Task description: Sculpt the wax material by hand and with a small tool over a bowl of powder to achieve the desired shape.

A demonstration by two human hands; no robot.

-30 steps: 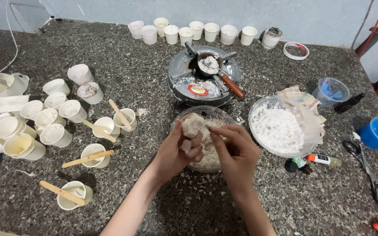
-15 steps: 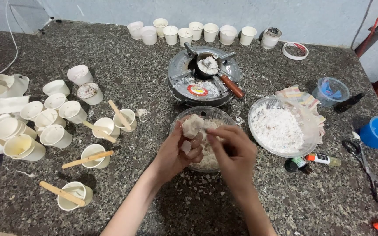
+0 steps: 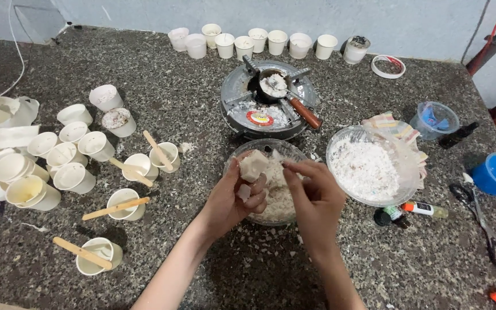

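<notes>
My left hand [image 3: 233, 198] holds a pale off-white waxy chunk [image 3: 254, 165] over a clear glass bowl [image 3: 291, 150] that holds crumbled whitish pieces. A smaller broken piece rests against the fingers of that hand. My right hand [image 3: 316, 198] hovers just right of the chunk, its thumb and forefinger pinched near the chunk's edge above the bowl. Whether it grips a crumb cannot be made out.
A second clear bowl [image 3: 340, 148] of white flakes stands to the right. A round metal burner [image 3: 233, 92] with a small wooden-handled pot [image 3: 274, 86] sits behind. Several paper cups [image 3: 76, 172], some with wooden sticks, crowd the left. Scissors [image 3: 483, 218], small bottles [image 3: 414, 210] and blue tubs [image 3: 495, 172] lie right.
My left hand has turned and lifted the chunk a little higher over the bowl. My right hand has drawn slightly to the right of it, fingers pinched.
</notes>
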